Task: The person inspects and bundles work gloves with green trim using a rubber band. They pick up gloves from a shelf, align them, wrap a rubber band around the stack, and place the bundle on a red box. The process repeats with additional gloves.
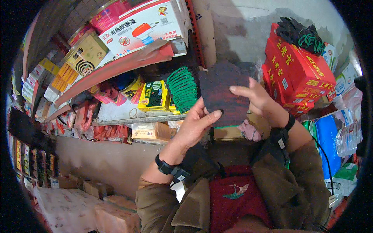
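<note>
Both of my hands hold a dark work glove (227, 91), black with a reddish tinge and a thin green edge at its lower end. My left hand (200, 120) grips its lower left side, thumb on top. My right hand (256, 95) pinches its right side, with the thumb across the front and the other fingers behind, mostly hidden. Just left of the glove, a stack of gloves with green cuffs (182, 89) stands on the shelf. A pink cloth-like item (250, 131) shows below the held glove, beside a cardboard box (229, 134).
Yellow-and-black boxes (154, 94) share the shelf (116, 115) with the stack. A large white carton (142, 29) lies on the shelf above. To the right are piled red cartons (289, 70), topped by more dark gloves (301, 35). Wrapped cartons (70, 207) sit at the lower left.
</note>
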The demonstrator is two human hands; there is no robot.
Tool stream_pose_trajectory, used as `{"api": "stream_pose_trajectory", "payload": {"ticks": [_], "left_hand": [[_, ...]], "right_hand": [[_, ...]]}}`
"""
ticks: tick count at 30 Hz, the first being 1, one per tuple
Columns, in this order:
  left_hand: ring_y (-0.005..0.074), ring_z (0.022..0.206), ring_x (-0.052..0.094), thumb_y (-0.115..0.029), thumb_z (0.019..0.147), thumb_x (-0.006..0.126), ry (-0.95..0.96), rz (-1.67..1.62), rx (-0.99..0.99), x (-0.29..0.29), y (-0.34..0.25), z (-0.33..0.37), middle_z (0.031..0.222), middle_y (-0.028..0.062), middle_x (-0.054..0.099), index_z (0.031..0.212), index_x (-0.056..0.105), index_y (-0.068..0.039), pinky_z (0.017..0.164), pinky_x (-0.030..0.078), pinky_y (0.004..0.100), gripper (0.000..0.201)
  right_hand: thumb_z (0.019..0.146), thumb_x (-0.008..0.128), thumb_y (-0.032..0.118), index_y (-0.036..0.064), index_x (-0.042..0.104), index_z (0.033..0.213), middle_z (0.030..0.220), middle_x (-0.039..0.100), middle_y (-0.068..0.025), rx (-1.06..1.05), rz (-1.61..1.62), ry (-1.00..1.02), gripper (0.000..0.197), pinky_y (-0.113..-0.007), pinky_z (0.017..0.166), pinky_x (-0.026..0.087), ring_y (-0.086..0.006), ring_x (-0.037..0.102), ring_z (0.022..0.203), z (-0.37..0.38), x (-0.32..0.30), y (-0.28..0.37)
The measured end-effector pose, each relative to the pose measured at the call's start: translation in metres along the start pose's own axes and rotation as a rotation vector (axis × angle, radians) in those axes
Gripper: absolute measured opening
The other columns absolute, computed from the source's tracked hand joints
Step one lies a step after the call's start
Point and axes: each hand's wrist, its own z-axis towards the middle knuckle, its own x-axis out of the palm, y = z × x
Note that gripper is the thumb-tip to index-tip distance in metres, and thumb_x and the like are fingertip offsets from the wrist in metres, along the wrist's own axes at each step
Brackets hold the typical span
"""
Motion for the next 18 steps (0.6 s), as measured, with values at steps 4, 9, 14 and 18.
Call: {"api": "stream_pose_trajectory", "payload": {"ticks": [4, 9, 14, 18], "left_hand": [[0.0154, 0.113, 0.062, -0.007, 0.097, 0.062, -0.022, 0.075, 0.092, -0.012, -0.039, 0.016, 0.129, 0.0047, 0.062, 0.144, 0.043, -0.008, 0.100, 0.050, 0.0348, 0.051], [0.0162, 0.099, 0.067, -0.009, 0.095, 0.063, -0.086, 0.187, 0.056, -0.039, -0.086, 0.034, 0.116, 0.0066, 0.066, 0.132, 0.049, -0.005, 0.077, 0.059, 0.0318, 0.040], [0.0174, 0.098, 0.067, -0.013, 0.097, 0.062, -0.084, 0.224, 0.088, -0.052, -0.099, 0.039, 0.114, 0.0077, 0.066, 0.134, 0.048, -0.004, 0.072, 0.058, 0.0311, 0.041], [0.0108, 0.084, 0.065, -0.012, 0.100, 0.060, 0.130, 0.432, 0.055, -0.057, -0.085, 0.021, 0.099, 0.0058, 0.069, 0.132, 0.056, -0.003, 0.074, 0.054, 0.0271, 0.034]], "right_hand": [[0.092, 0.062, 0.007, -0.0001, 0.058, 0.124, 0.115, 0.068, -0.0127, 0.006, 0.105, 0.129, 0.034, -0.041, 0.095, 0.054, -0.0252, 0.068, 0.103, 0.046, 0.012, 0.017], [0.092, 0.060, 0.006, -0.0039, 0.061, 0.117, 0.110, 0.069, -0.0155, -0.012, 0.059, 0.109, 0.027, -0.041, 0.092, 0.056, -0.0264, 0.069, 0.099, 0.097, 0.024, 0.026], [0.091, 0.061, 0.006, -0.0037, 0.062, 0.114, 0.108, 0.070, -0.0160, -0.055, 0.091, 0.185, 0.026, -0.041, 0.089, 0.058, -0.0257, 0.070, 0.096, 0.123, 0.025, 0.030], [0.090, 0.064, 0.011, -0.0024, 0.057, 0.124, 0.113, 0.069, -0.0158, 0.011, -0.013, 0.083, 0.037, -0.042, 0.090, 0.057, -0.0274, 0.070, 0.097, 0.093, 0.002, 0.036]]}}
